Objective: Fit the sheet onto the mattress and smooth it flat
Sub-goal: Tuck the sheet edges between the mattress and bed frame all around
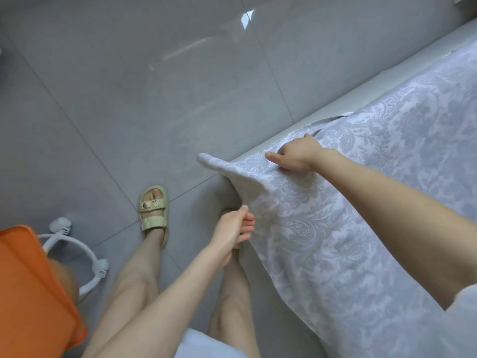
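The patterned sheet (348, 202) is draped over the mattress (361, 91) corner, pinched at its hanging edge by the left hand (233, 228) and gripped on top by the right hand (296, 155). It should be pulled down evenly, so that no fold is trapped.

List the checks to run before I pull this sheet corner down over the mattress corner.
1. Left hand pinches the hanging edge of the sheet: ok.
2. Right hand holds the sheet on top, fingers curled: ok.
3. Sheet corner seated over the mattress corner: not ok, it sticks out loose.
4. Fabric flat between the hands: not ok, folds show.
5. Underside of the hem caught or free: cannot tell, hidden.
6. Sandal clear of the hanging fabric: ok.
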### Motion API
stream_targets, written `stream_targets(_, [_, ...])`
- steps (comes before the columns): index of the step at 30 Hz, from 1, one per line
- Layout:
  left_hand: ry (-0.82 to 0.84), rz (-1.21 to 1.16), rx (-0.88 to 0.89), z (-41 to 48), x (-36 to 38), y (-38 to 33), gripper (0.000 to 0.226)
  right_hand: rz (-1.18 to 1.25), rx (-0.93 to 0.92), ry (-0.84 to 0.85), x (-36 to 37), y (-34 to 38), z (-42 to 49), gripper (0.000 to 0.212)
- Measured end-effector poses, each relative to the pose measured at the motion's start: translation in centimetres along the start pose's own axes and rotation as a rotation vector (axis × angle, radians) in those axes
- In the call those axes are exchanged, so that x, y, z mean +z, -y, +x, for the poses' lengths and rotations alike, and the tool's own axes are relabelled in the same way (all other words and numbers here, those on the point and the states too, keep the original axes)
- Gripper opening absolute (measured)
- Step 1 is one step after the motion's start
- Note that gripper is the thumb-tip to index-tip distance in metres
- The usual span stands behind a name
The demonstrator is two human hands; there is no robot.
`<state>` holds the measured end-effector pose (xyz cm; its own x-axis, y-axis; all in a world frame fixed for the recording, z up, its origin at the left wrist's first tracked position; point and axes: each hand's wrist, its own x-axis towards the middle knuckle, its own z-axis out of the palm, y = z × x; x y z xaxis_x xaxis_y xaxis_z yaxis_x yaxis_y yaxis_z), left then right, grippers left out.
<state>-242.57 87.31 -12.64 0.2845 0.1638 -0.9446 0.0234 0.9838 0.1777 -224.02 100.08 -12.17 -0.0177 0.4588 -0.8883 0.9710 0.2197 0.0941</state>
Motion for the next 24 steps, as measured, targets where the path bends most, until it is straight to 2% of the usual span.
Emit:
stream_targets(6, [-0.035, -0.246, 0.125, 0.0, 3.7, 2.2, 0.039, 0.174, 0.016, 0.037, -0.5, -0.5, 0.0, 0.067])
stream_targets(13, [-0.095, -0.525, 0.323, 0.7, 7.6, 2.7, 0.047, 0.15, -0.113, -0.002, 0.4, -0.7, -1.7, 0.073])
stream_targets(17, [-0.111, -0.565, 0.368, 1.5, 8.2, 2.2, 0.05, 0.133, -0.157, -0.016, 0.7, -0.8, -2.0, 0.075])
stream_targets(24, [-0.081, -0.551, 0.453, 1.8, 8.0, 0.6, 0.058, 0.273, -0.155, 0.037, -1.1, -1.9, -3.5, 0.085])
